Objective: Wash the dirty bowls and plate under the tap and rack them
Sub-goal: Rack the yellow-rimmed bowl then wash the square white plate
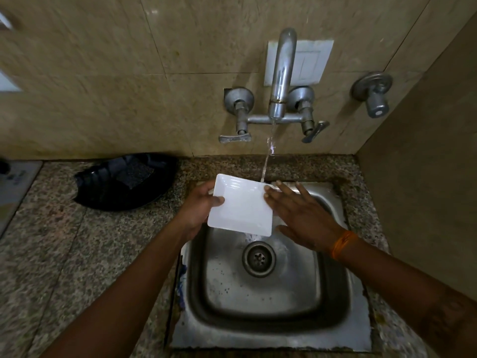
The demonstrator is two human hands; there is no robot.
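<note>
- Step in hand: rinsing. The white square plate [241,206] is held tilted over the far-left part of the sink [333,301], its far edge under the stream from the tap [281,73]; water runs off its near-right corner toward the drain [259,258].
- Left hand [204,205]: grips the plate's left edge, thumb curled over the top face, fingers hidden beneath.
- Right hand [302,213]: flat and spread, fingers straight, fingertips resting on the plate's right edge; it holds nothing.
- Next move, as judged: rub the right hand across the face, turn the plate to rinse its back, then carry it to a rack. No rack can be identified with certainty; a black ribbed tray [124,184] holding a dark scrub pad [135,174] lies on the counter [51,241] at the wall edge, left of the sink.
- Edges and room: the tap's two lever handles hang just beyond the plate's far edge; a side wall stands close on the right. Open counter lies left of the sink, so leftward travel appears freest.
</note>
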